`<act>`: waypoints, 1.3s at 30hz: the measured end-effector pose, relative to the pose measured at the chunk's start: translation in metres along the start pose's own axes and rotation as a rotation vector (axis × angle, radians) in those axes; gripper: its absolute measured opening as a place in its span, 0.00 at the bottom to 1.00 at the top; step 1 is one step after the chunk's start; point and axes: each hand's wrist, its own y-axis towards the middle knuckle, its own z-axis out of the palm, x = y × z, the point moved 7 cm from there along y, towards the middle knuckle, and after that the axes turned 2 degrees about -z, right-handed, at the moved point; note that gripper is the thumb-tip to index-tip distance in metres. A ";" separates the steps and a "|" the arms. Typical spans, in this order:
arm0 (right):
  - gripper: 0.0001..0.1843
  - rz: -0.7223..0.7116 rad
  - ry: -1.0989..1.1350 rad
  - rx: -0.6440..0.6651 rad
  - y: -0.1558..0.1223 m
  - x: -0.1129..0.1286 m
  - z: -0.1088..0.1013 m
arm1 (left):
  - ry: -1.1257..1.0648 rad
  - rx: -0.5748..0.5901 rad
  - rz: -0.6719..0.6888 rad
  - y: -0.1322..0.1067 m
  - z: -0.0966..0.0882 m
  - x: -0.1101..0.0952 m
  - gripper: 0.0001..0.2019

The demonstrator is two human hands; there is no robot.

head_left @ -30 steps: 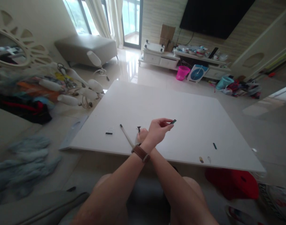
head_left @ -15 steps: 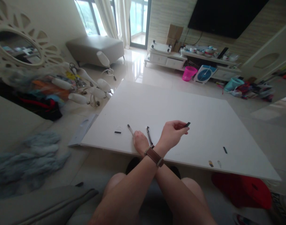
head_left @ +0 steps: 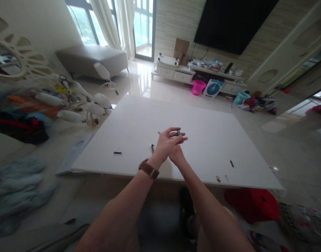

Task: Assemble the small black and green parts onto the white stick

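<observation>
My left hand (head_left: 168,141), with a brown watch on its wrist, is raised over the white board (head_left: 207,119) and pinches a small dark piece (head_left: 178,132) at its fingertips. My right hand (head_left: 177,156) sits just behind and below it, its fingers mostly hidden. The pale end of a pen (head_left: 158,133) sticks out past the left hand, seemingly held by the right. A small black object (head_left: 152,147) lies on the board beside my left wrist. Further left lies a black tab (head_left: 117,152).
Another black piece (head_left: 231,163) and two tiny bits (head_left: 217,178) lie near the board's front right edge. White lamp parts (head_left: 79,101) are piled on the floor at left, blue-grey cloth (head_left: 15,185) at near left, a red object (head_left: 252,204) under the board's right corner.
My arms have uncrossed. The right hand came off the board from the left with the pen, and both hands now meet at the middle. The head has turned slightly.
</observation>
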 end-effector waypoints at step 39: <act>0.18 -0.023 -0.221 -0.111 -0.050 -0.109 -0.166 | 0.481 0.179 -0.269 0.030 0.007 0.086 0.14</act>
